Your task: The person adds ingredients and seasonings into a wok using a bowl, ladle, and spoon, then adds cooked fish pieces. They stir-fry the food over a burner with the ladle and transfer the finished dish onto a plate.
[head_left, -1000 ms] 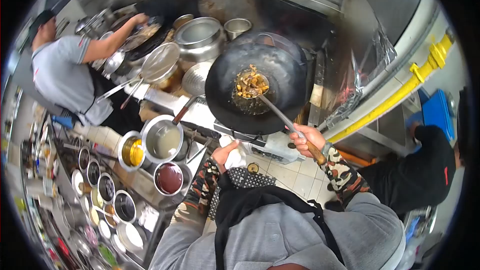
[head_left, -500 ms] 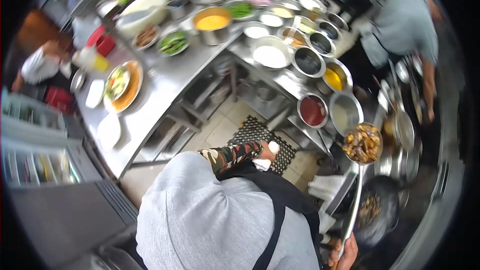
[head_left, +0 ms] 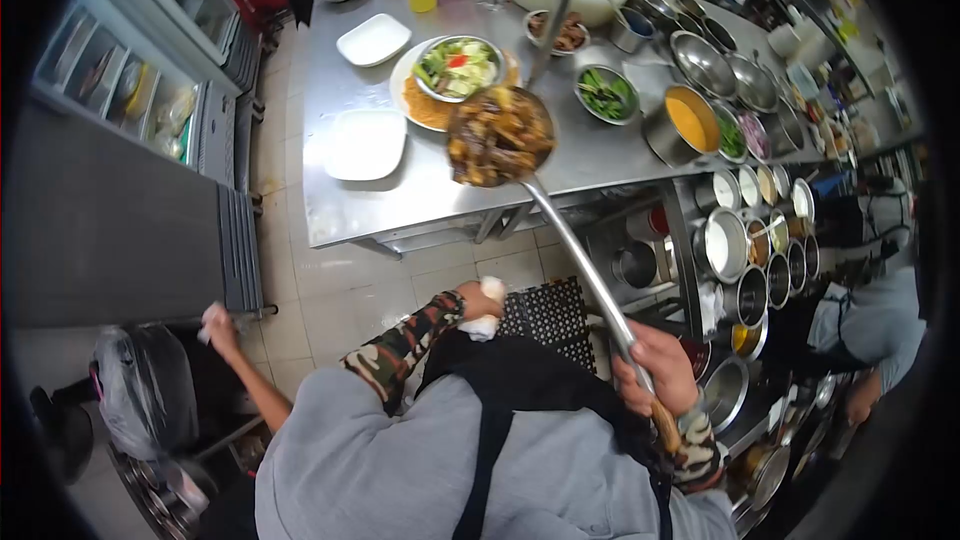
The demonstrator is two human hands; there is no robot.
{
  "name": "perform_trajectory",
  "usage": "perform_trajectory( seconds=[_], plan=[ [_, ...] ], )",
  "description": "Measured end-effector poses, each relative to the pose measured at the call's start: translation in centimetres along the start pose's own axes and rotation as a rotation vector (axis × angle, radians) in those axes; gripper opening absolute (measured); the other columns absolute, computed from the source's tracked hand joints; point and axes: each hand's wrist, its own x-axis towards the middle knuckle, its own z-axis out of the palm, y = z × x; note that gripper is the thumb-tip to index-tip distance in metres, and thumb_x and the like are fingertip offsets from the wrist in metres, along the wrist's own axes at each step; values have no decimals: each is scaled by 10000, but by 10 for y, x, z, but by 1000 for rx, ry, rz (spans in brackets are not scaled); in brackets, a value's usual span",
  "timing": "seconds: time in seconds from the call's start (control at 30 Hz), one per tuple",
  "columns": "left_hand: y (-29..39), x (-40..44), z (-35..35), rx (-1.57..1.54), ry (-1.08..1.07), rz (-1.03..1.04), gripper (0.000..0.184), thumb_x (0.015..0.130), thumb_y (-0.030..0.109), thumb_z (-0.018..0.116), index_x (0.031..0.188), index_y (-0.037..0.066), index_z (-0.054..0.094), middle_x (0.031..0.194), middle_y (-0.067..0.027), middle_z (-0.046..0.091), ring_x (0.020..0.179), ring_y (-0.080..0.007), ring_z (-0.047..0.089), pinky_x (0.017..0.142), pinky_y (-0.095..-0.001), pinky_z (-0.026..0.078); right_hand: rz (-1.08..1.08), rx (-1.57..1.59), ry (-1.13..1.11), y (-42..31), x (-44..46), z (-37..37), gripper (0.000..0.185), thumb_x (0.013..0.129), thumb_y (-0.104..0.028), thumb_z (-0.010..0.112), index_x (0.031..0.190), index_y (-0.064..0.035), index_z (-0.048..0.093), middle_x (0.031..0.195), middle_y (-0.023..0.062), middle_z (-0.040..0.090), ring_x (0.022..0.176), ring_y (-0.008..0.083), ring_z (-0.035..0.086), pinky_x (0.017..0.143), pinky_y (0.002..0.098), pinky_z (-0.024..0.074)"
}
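Observation:
My right hand [head_left: 662, 370] is wrapped round the wooden-ended handle of a long metal ladle [head_left: 578, 255]. Browned food pieces [head_left: 498, 136] fill the ladle's bowl, which is held up in front of the steel table [head_left: 440, 208]. My left hand [head_left: 478, 302] is closed on a white cloth [head_left: 489, 310], low in front of the black apron. Behind the ladle's bowl, a metal bowl of cut vegetables [head_left: 460, 68] stands on a plate with something orange. A square white plate [head_left: 366, 144] lies to the left, with a smaller white dish [head_left: 374, 40] beyond it.
A pot of orange liquid [head_left: 690, 120] and a bowl of green vegetables [head_left: 606, 95] stand farther right. Several sauce pots line the right-hand counter. One co-worker [head_left: 875, 325] is at the right; another person's arm [head_left: 242, 365] reaches in at the lower left. Glass-fronted fridges [head_left: 130, 70] stand left.
The view has swung from the stove to the steel table. My right hand has lifted the filled ladle out of the wok and carried it round to the table; the white cloth remains in my left hand.

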Motion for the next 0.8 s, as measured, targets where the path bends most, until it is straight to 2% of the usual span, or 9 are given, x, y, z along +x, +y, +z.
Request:
perform_trajectory(
  seconds=[0.07, 0.13, 0.23, 0.4, 0.53, 0.63, 0.7, 0.73, 0.8],
  plan=[
    [-45, 4, -12, -112, 90, -63, 567, 615, 434, 753, 987, 12, 683, 971, -187, 679, 891, -294, 662, 821, -357, 513, 40, -146, -140, -16, 49, 20, 479, 985, -168, 452, 1437, -56, 340, 699, 61, 493, 399, 95, 411, 337, 233, 350],
    [-82, 3, -16, -248, 131, -90, 556, 623, 423, 752, 981, 3, 682, 968, -185, 680, 890, -293, 663, 820, -357, 512, 64, -200, -175, -26, 92, 44, 469, 983, -159, 458, 1430, -60, 358, 701, 53, 497, 406, 93, 419, 340, 229, 353],
    [-102, -6, -18, -533, 223, -104, 524, 636, 393, 752, 970, -5, 684, 961, -180, 685, 892, -290, 663, 820, -360, 508, 58, -340, -189, -28, 146, 65, 453, 973, -135, 481, 1412, -60, 397, 694, 39, 503, 415, 92, 431, 345, 226, 354],
    [-121, -9, -15, -511, 215, -178, 529, 630, 381, 762, 982, -5, 680, 968, -179, 684, 906, -292, 663, 826, -363, 506, -44, -603, -110, -16, 198, 78, 462, 937, -72, 536, 1388, -49, 436, 636, 4, 484, 425, 79, 429, 371, 222, 341],
    [-145, 4, 5, -563, 238, -208, 549, 626, 383, 766, 994, -13, 675, 976, -182, 682, 906, -299, 664, 825, -364, 510, -57, -680, -131, -8, 210, 77, 458, 933, -78, 543, 1380, -44, 446, 625, -12, 473, 441, 70, 428, 399, 212, 342],
    [-143, 7, 2, -523, 228, -213, 508, 637, 399, 741, 975, 23, 691, 983, -167, 685, 908, -274, 663, 818, -347, 505, -134, -785, -89, -5, 218, 74, 444, 929, -87, 551, 1360, -25, 467, 642, -13, 492, 470, 50, 430, 432, 197, 360],
    [-128, -10, -11, -526, 225, -267, 512, 638, 399, 742, 976, 18, 690, 988, -172, 683, 911, -277, 662, 825, -350, 503, -254, -1040, -27, -2, 224, 72, 453, 909, -123, 584, 1338, -11, 486, 723, 59, 620, 539, 128, 572, 512, 246, 450],
    [-128, -10, -11, -516, 218, -236, 526, 634, 404, 743, 980, 11, 688, 988, -179, 682, 915, -281, 661, 829, -351, 502, -247, -1043, -21, 1, 228, 68, 453, 909, -123, 584, 1338, -11, 486, 723, 59, 620, 539, 128, 572, 512, 246, 450],
    [-124, -15, -12, -526, 214, -225, 531, 631, 407, 743, 980, 10, 687, 987, -181, 681, 916, -283, 661, 829, -352, 503, -604, -1299, -24, 6, 236, 62, 473, 885, -153, 613, 1319, -4, 496, 869, 160, 686, 719, 257, 680, 634, 318, 506]
  ],
)
